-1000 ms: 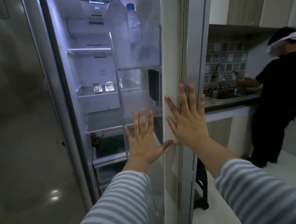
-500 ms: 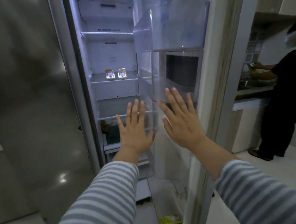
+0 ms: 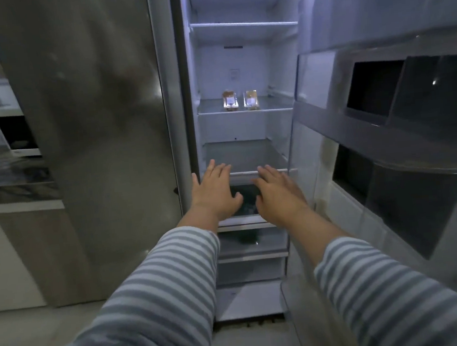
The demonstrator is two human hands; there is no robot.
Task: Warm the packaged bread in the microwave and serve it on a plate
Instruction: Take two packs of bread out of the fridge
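While the fridge compartment stood open and lit from within, two packaged breads sat side by side on a middle glass shelf [image 3: 246, 111] toward the back: the left package [image 3: 229, 101] and the right package [image 3: 251, 99], close together but apparently not touching, each clear-wrapped with a pale label. Their contents were too small to make out further. Both arms, in grey-and-white striped sleeves [image 3: 159, 280], reached forward into the opening well below that shelf. The left hand [image 3: 215, 193] was spread flat, palm down, fingers straight and apart, holding nothing. The right hand [image 3: 276, 192] lay just beside it with fingers likewise extended and slightly fanned, also holding nothing. Both hands hovered in front of the lower shelf edge [image 3: 260, 172] and a dark drawer [image 3: 248, 199] beneath it; whether the fingertips touched that edge could not be told. To the right, the open fridge door [image 3: 384, 118] showed its clear bins and dark panels. To the left stood the closed stainless door [image 3: 100, 129], and beyond it a microwave [image 3: 14, 135] sat on the table [image 3: 10, 177].
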